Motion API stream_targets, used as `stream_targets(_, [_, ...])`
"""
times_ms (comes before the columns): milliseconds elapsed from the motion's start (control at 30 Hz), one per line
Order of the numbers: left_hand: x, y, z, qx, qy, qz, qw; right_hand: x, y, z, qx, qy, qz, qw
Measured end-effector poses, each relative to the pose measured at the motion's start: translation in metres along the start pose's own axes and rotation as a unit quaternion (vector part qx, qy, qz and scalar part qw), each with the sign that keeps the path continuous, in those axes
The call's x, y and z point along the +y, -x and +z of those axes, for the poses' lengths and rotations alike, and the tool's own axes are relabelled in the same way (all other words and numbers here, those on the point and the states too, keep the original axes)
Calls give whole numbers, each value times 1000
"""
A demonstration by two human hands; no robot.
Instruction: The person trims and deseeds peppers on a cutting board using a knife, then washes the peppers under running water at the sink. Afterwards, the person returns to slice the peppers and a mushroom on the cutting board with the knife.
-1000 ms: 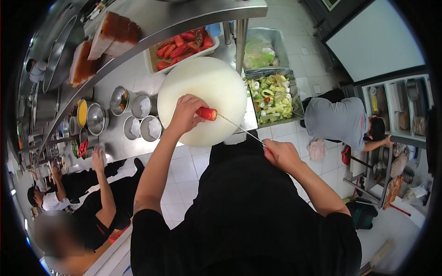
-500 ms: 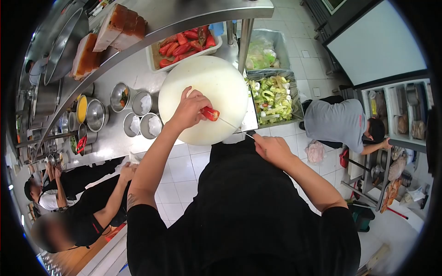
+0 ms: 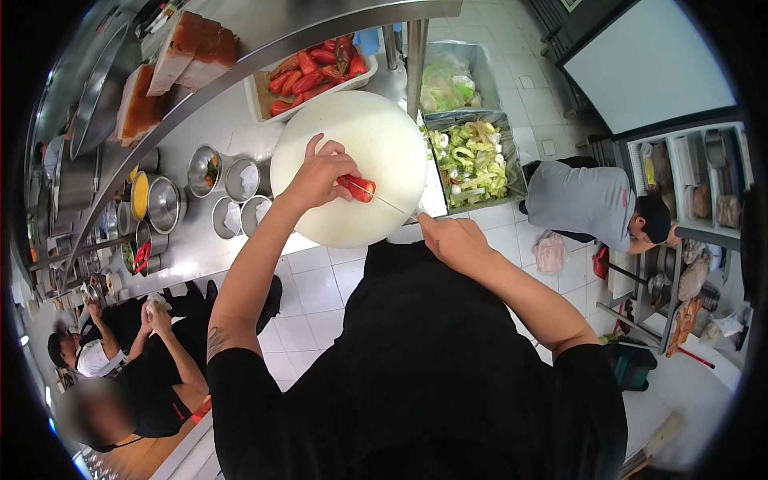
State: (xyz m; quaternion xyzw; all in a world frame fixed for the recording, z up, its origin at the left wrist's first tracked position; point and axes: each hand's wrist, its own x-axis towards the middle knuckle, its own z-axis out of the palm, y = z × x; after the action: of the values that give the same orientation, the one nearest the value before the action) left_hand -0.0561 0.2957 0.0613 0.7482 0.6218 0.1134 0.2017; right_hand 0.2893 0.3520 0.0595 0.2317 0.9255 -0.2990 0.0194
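Head view: The right hand (image 3: 454, 242) has come closer to the round white board (image 3: 384, 136) than in the frame before, and the blade of the knife (image 3: 394, 206) now reaches across the red pepper (image 3: 362, 190) instead of ending beside it.
People nearby: The person in black (image 3: 160, 404) at lower left now has both hands raised together around something pale (image 3: 156, 302); the person in grey (image 3: 580, 196) at right has the head bent lower.
Left hand: The left hand (image 3: 322, 176) is closed on the red pepper, gripping its far end from the handle side of the knife, with some fingers raised clear.
Right hand: Wrapped narrowly around the knife's handle, just beside the near right edge of the board.
Red pepper: Lying over the right-centre part of the board, its open end toward the knife.
Around the board: A tray of red peppers (image 3: 254, 100) beyond it, a bin of greens (image 3: 518, 164) to the right, and metal bowls (image 3: 165, 206) on the surface (image 3: 188, 248) to the left.
Hard to see: The handle is mostly covered by the right hand; whether the blade is inside the pepper or only over it cannot be told.
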Motion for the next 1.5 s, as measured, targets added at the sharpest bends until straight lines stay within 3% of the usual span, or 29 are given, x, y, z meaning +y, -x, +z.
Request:
stream_targets(200, [-3, -1, 6, 1, -11, 12, 1000, -23, -42, 18, -25, -4, 55, 998])
stream_targets(233, [-2, 0, 4, 4, -18, 12, 1000, -36, -54, 5, -70, -17, 79, 994])
stream_targets(467, [-5, 18, 10, 51, -19, -13, 998, -9, 50, -71, -196, 37, 128, 972])
stream_targets(500, [-10, 26, 18, 88, 30, -66, 994, -5, 48, -73, -195, 40, 123, 972])
stream_targets(567, [-11, 39, 33, 122, 77, -112, 983, -3, 48, -69, -71, 14, 102, 992])
stream_targets(633, [-2, 49, 48, 240, 110, -161, 951, 6, 6, -28, 84, 15, 63, 994])
stream_targets(700, [3, 57, 52, 244, 163, -176, 939, 13, -44, 7, 169, 46, 43, 984])
stream_targets(800, [-13, 68, 64, 234, 257, -223, 911, 19, -92, 36, 181, 65, 46, 980])
stream_targets(867, [-30, 70, 72, 238, 472, -250, 811, 7, -98, 25, 182, 87, 45, 978])
stream_targets(967, [-26, 65, 55, 249, 495, -290, 781, -5, -107, 6, 270, 129, -39, 953])
stream_targets(1000, [-24, 61, 48, 247, 506, -307, 767, -13, -113, -2, 283, 25, -82, 955])
stream_targets(1033, [-21, 57, 42, 238, 519, -290, 768, -20, -120, -9, 291, -80, -123, 945])
stream_targets(1133, [-2, 41, 22, 244, 474, -230, 814, -34, -143, -27, 288, -118, -188, 931])
stream_targets(1267, [8, 26, 2, 232, 420, -178, 859, -31, -161, -39, 242, -138, -175, 944])
stream_targets(1500, [51, -19, -14, 246, 434, -125, 858, -2, -136, -66, 221, -170, -169, 945])
